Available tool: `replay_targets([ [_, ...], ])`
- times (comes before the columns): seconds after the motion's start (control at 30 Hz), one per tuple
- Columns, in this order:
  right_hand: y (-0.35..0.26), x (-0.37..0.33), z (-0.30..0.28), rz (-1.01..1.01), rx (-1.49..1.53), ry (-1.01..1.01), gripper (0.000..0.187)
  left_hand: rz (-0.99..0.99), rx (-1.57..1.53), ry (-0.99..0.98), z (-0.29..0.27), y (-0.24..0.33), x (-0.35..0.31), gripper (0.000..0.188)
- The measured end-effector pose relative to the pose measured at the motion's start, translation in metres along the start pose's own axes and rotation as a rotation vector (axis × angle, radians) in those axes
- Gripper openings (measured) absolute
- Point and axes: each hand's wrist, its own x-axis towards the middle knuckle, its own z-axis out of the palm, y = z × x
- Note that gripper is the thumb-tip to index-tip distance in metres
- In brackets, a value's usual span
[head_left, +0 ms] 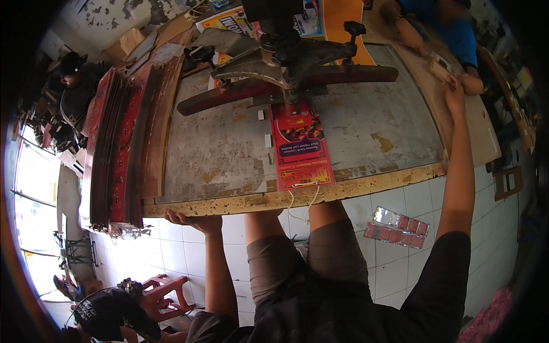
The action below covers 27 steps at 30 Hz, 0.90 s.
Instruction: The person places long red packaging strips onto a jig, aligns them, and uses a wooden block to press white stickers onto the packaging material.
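Observation:
My left hand [197,222] is under the front edge of the worktable [229,131], its fingers stretched out against the wooden edge. My right hand [456,94] reaches far out to the right. Its fingers are at the near end of a small flat tan object [441,67], whose kind I cannot make out; a co-worker's hand [416,43] is close to its far end. In the middle of the table, a red printed card [300,146] with a white string loop [306,203] lies partly under the metal press [283,71]. The string hangs over the front edge.
Stacks of red printed sheets [123,154] stand at the left. Printed sheets [229,26] lie behind the press. A person in blue [457,34] is at the far right, others are at the left. Below are silvery-red packets [397,227] and a red stool [166,297].

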Motion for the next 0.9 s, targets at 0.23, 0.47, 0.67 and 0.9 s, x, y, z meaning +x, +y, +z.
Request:
replay_targets([
  [0.23,-0.011,-0.007,0.003,0.06,-0.022,-0.011,0.058,-0.002,0.02,-0.009,-0.003,-0.002,-0.001,0.145],
  [0.47,-0.01,-0.005,-0.001,0.042,-0.04,-0.004,0.059,-0.024,0.011,-0.009,0.0,-0.004,-0.004,0.147],
  [0.67,-0.022,-0.01,-0.001,0.067,-0.024,-0.012,0.059,-0.01,0.023,-0.015,0.0,-0.008,-0.007,0.147],
  [0.9,-0.033,-0.016,-0.003,0.095,-0.02,-0.027,0.06,-0.027,0.027,-0.022,-0.002,-0.005,-0.006,0.147],
])
